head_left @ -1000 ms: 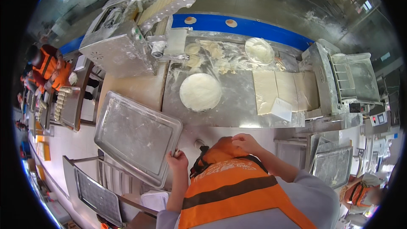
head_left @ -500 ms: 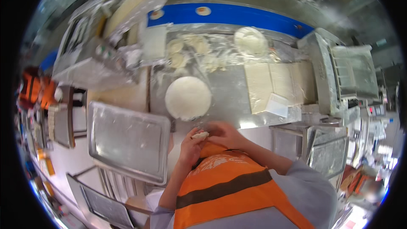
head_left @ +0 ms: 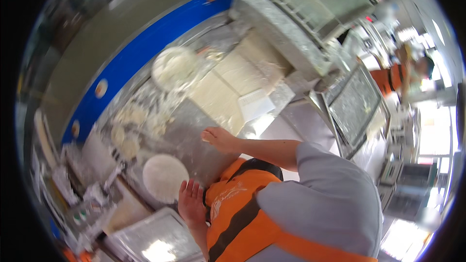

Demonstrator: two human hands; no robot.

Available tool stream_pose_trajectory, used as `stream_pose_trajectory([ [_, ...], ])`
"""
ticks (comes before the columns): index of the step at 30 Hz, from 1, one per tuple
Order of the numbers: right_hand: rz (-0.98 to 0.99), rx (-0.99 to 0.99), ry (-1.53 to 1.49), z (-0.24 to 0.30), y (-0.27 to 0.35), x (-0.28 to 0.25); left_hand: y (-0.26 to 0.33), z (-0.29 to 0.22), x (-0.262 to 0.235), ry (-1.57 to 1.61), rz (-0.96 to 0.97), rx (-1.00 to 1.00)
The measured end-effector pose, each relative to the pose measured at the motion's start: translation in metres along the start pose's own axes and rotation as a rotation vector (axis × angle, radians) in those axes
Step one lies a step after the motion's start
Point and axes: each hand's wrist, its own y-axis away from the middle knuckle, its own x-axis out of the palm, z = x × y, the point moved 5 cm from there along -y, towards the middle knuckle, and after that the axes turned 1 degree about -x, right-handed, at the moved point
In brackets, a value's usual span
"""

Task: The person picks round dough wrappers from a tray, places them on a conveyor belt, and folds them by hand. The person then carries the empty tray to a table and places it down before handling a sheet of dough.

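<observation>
A flat round white dough disc (head_left: 165,177) is seen just beside the spread left hand (head_left: 191,204); a small pale dough piece (head_left: 207,139) is pinched by the right hand (head_left: 219,139).

Beyond your right hand (head_left: 219,139) you see a flour bowl (head_left: 174,68) and flat dough sheets (head_left: 228,85). Off to its right stands a floured tray (head_left: 354,104).

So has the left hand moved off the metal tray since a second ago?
Yes. The left hand has left the tray edge and now sits beside the round dough disc.
</observation>
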Motion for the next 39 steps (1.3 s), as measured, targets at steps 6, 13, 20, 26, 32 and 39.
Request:
stream_pose_trajectory([
  [6,-0.403,0.285,-0.214,-0.100,0.032,-0.114,-0.024,-0.009,0.015,-0.423,0.013,0.014],
  [13,-1.071,0.299,-0.023,-0.270,0.214,-0.301,-0.043,0.005,0.062,-0.636,0.120,-0.112],
  [20,-1.549,0.454,-0.433,-0.214,0.342,-0.409,-0.028,0.021,0.059,-0.666,0.151,-0.137],
  [26,-1.493,0.365,-0.655,-0.227,0.360,-0.370,-0.023,0.034,0.035,-0.650,0.202,-0.189],
  [32,-1.288,0.537,-0.865,-0.278,0.396,-0.248,-0.020,0.035,0.041,-0.720,0.217,-0.167],
  [39,-1.237,0.773,-0.872,-0.352,0.483,-0.184,-0.018,0.033,0.030,-0.705,0.174,-0.098],
])
